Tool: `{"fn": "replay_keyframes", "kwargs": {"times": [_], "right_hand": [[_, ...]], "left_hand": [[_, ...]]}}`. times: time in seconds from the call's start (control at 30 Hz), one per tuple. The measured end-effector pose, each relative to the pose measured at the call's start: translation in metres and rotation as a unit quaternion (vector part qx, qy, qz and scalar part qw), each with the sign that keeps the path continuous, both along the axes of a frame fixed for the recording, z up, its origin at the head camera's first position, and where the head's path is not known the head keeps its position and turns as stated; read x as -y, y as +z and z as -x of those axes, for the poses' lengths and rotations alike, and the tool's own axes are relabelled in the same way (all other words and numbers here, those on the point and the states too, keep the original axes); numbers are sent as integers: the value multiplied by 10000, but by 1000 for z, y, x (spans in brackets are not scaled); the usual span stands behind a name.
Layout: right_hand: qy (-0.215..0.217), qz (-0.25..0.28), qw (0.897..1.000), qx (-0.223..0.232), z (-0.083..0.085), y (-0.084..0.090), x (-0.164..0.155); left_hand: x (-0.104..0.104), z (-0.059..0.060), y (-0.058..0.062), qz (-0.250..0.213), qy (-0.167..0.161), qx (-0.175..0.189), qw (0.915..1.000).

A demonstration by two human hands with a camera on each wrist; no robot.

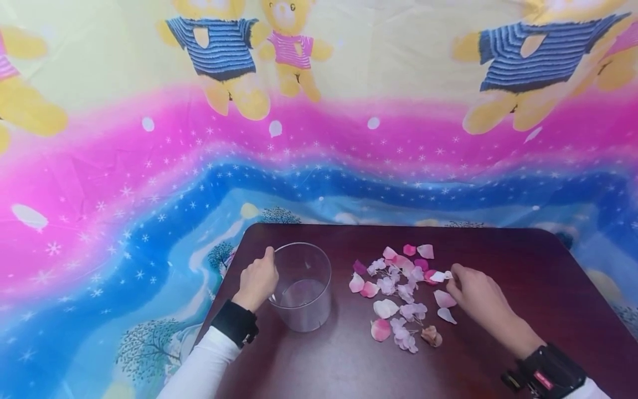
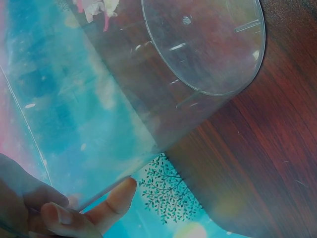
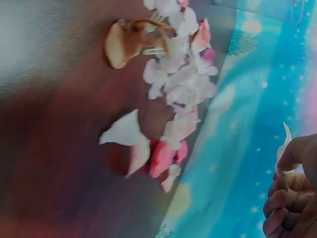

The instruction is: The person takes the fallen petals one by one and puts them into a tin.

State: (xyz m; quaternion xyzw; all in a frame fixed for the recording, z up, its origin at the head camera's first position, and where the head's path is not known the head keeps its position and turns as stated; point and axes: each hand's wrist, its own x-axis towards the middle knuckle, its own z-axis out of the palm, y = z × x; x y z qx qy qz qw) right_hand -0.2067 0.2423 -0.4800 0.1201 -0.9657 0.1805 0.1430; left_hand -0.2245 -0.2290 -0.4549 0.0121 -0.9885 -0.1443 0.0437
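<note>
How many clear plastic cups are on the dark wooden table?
1. The clear plastic cup stands on the left part of the dark wooden table, gripped at its rim by the left hand, left of the scattered fabric petals. None seems hidden.

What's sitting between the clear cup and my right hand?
In the head view, a scatter of pink and white petals lies on the table between the clear cup and the right hand, which pinches one white petal.

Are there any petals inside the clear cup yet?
No. In the head view the clear cup held by the left hand looks empty, while the petals lie on the table.
</note>
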Motion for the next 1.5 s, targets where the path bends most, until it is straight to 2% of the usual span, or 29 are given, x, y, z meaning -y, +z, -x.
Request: {"fn": "replay_keyframes", "kwargs": {"times": [0.37,0.9,1.27,1.5], "right_hand": [[372,78,9990,-234,11,25,36],[907,203,9952,-290,17,48,96],[1495,232,9861,-681,19,61,149],[1921,213,9761,-991,15,65,175]], "left_hand": [[0,1,0,22,43,14,10000],[-2,2,2,27,25,50,10000],[2,2,0,64,68,-11,10000],[-1,2,0,57,51,-5,10000]]}}
